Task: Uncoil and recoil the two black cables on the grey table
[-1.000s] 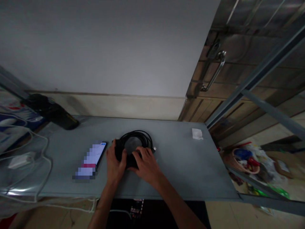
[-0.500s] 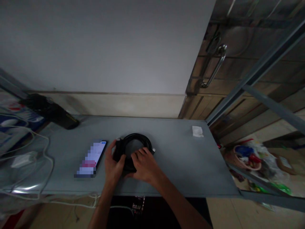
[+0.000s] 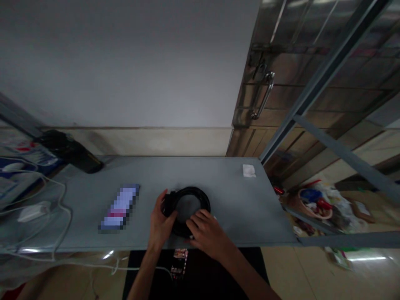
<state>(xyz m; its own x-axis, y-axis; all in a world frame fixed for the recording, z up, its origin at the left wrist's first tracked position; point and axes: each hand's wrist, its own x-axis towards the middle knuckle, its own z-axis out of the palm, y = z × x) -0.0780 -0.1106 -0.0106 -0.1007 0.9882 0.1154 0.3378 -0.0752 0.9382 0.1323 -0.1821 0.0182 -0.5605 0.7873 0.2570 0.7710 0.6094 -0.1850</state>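
A coil of black cable point(image 3: 195, 191) with at least one light-coloured plug end is held near the front of the grey table point(image 3: 231, 208). My left hand point(image 3: 162, 221) grips its left side, thumb inside the ring and fingers around the outside, where a dark connector sits. At the lower right of the ring, my right hand point(image 3: 208, 233) is closed over the cable with bent fingers. The undersides of both hands are hidden. To the left of my left hand lies a phone point(image 3: 120, 208) with its lit screen blurred out.
A black bottle point(image 3: 75, 154) lies at the back left. White cords and a white adapter point(image 3: 33, 211) are at the left. A folded white paper point(image 3: 249, 171) rests at the right. A metal frame post point(image 3: 309, 100) rises beyond, near a basket point(image 3: 314, 204) of items.
The view has shifted. Both hands have moved the coil slightly right and toward the table's front edge, and the ring now shows rounder. Both hands still grip it.
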